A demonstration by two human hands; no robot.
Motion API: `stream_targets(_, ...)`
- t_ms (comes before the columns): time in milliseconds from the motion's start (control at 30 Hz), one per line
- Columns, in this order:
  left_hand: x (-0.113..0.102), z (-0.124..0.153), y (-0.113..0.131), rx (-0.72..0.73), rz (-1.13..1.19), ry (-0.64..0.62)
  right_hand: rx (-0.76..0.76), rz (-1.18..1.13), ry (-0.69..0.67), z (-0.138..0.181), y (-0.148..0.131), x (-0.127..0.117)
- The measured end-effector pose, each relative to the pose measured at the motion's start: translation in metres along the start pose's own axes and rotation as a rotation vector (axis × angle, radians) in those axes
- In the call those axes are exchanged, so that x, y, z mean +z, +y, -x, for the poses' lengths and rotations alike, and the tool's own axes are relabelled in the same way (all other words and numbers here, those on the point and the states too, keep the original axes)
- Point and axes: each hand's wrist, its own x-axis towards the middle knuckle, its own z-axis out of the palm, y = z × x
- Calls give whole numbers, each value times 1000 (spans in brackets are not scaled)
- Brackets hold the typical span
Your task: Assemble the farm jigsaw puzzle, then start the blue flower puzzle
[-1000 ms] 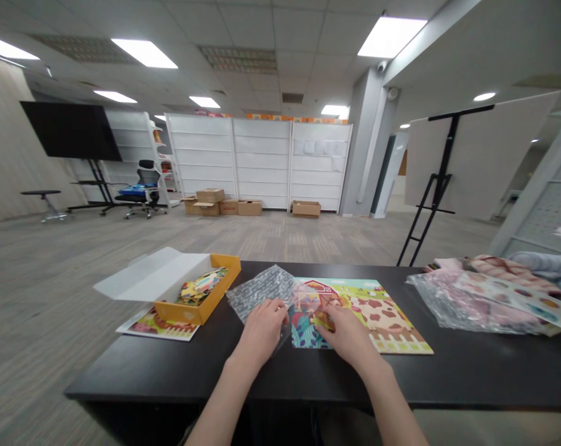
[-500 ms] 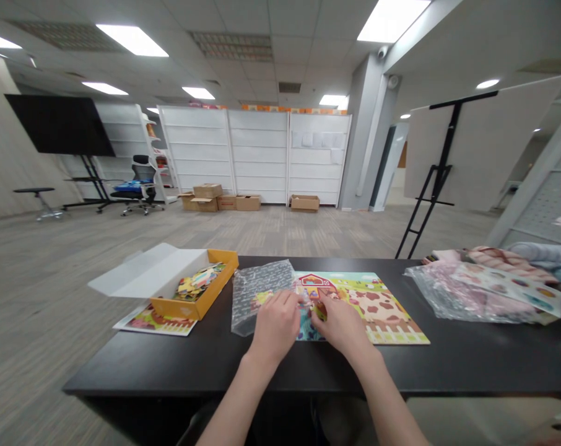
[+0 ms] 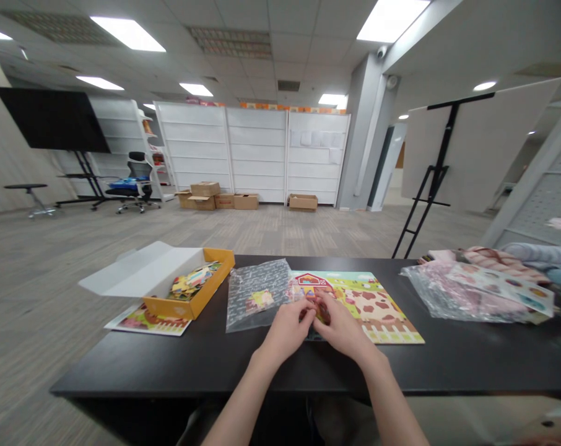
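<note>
A farm-scene puzzle board with a red barn and a spotted cow lies flat on the black table. My left hand and my right hand meet at the board's left end, fingers curled together over a small piece that I cannot make out. Just left of my hands lies a clear plastic bag with a small puzzle piece inside. Further left stands an open yellow box holding loose puzzle pieces, its white lid flap folded out.
A printed picture sheet sticks out under the yellow box. At the right end of the table lie plastic-wrapped puzzle packs. A black easel stands behind the table. Cardboard boxes, an office chair and white shelving stand far back.
My left hand moved right, off the plastic bag, and joined my right hand at the board's left end. The bag now lies flat with a piece showing inside.
</note>
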Motion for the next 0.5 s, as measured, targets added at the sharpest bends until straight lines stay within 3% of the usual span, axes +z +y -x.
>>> stream_targets(233,-5,-5,-6,-96,223,36,36,-269,-42,-1,0,-15)
stream_targets(367,-19,-2,-4,-114,277,28,81,-591,-53,-3,-1,-11)
stream_targets(500,-44,6,-13,-109,204,64,66,-689,-77,-5,-8,-7)
